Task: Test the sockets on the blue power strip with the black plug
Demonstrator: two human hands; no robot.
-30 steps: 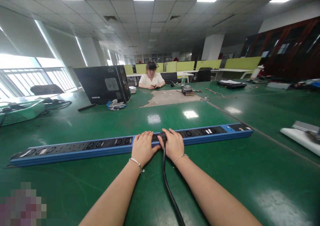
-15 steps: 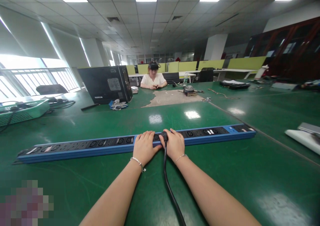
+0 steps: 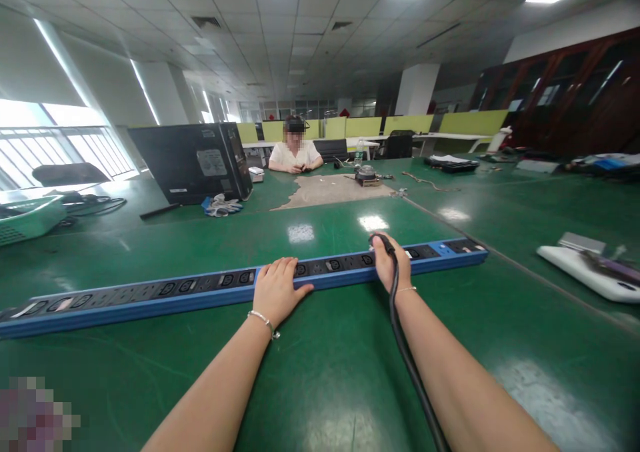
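"Green plastic basket with a holed wall (image 3: 33, 227), at the left edge of the frame: what does it contain?"

"Some dark things (image 3: 11, 211); only a part is visible, so I cannot say exactly which. At the upper right there is also a flat black tray (image 3: 454, 168), on which white sheets of paper (image 3: 449, 160) are lying."

"And the two hands?"

"The left hand (image 3: 277, 289), near the centre, is half open. It lies across the long blue power strip with black socket face (image 3: 235, 280), its thumb spread apart at the near side. The right hand (image 3: 393, 265), right of centre, is closed around a black plug (image 3: 385, 241), whose thick black cable (image 3: 407, 355) goes down to the bottom edge. Whether this plug touches the strip, I cannot tell."

"Where are the edges and the room?"

"The strip crosses the middle of the frame. Its left end reaches the left border; its right end is just beside the seam (image 3: 435, 213) of the glossy green tabletop (image 3: 165, 252). Behind the strip, a wide green band extends up to the ragged grey patch (image 3: 325, 192). A white rounded object (image 3: 583, 275) lies at the right, well apart."
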